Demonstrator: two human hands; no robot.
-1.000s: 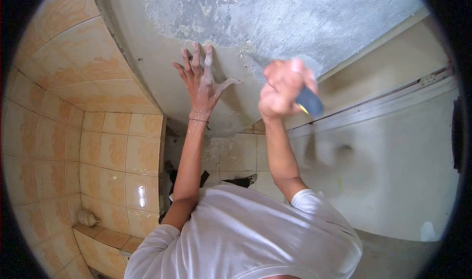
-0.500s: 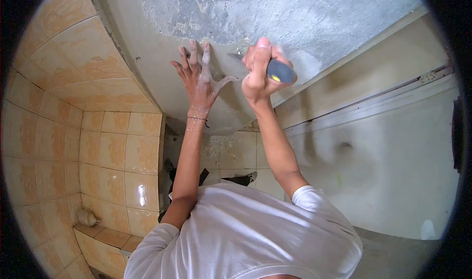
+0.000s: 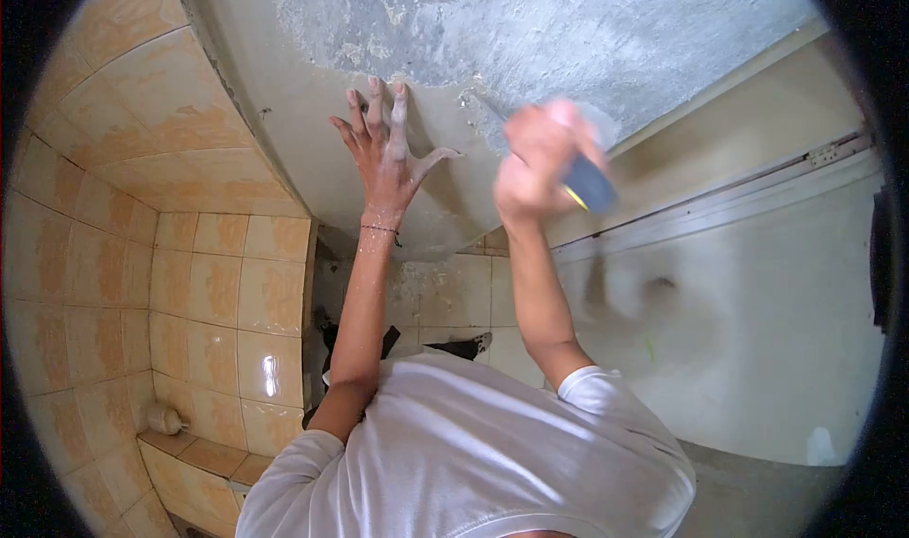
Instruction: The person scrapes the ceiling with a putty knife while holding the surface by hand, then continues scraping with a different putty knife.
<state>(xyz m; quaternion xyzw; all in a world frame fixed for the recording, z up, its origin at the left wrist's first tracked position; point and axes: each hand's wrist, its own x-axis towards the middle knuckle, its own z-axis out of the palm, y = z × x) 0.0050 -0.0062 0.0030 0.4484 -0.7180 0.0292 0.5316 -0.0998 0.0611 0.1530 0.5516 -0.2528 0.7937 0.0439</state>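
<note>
While set against the wall [image 3: 308, 126], showed left hand [image 3: 386, 164] with fingers and thumb spread wide, holding nothing, just below the grey patch [image 3: 587, 36], probably so placed for steadiness; gripped tool [image 3: 583, 180] in right hand [image 3: 540, 164], closed in a fist, likely for firm control; passed through that fist, with butt [image 3: 595, 193] jutting out at lower right and blade [image 3: 494, 109] slanting up and left toward the patch's ragged edge, apart from the left hand; too blurred to tell contact with the wall

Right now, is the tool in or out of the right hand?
In: the right hand is wrapped around the tool, its dark handle end protruding.
</note>
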